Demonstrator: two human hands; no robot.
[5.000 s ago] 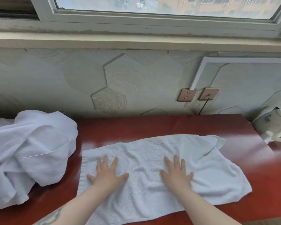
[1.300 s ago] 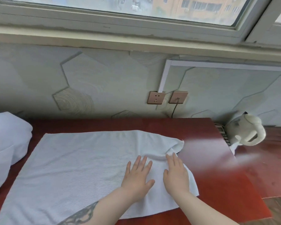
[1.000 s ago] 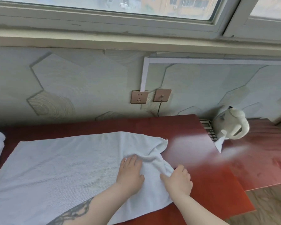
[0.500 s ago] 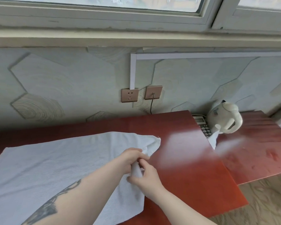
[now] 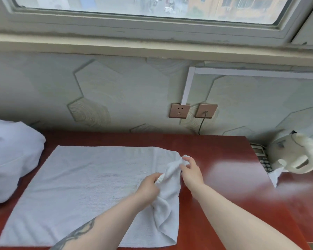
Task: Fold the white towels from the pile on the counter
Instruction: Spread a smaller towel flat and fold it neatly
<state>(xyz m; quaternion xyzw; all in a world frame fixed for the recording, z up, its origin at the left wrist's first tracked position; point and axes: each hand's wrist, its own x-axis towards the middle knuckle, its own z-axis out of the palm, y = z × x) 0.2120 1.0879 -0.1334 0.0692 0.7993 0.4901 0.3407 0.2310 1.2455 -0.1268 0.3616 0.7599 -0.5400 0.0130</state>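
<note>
A white towel (image 5: 79, 181) lies spread flat on the red counter (image 5: 224, 177). Its right end is bunched and lifted off the surface. My left hand (image 5: 148, 188) pinches that bunched edge near its middle. My right hand (image 5: 191, 170) grips the same edge farther back, at the far right corner. The pile of white towels (image 5: 9, 159) sits at the left edge of the counter, partly cut off by the frame.
A white electric kettle (image 5: 294, 154) stands at the right on a lower surface, beside a telephone keypad (image 5: 260, 156). Two wall sockets (image 5: 192, 110) sit above the counter, one with a cable plugged in. The counter's right edge runs close to the towel's end.
Both hands went from pressing flat on the towel to pinching its right end. In the last half second they drew apart along that edge, and the view swung back left.
</note>
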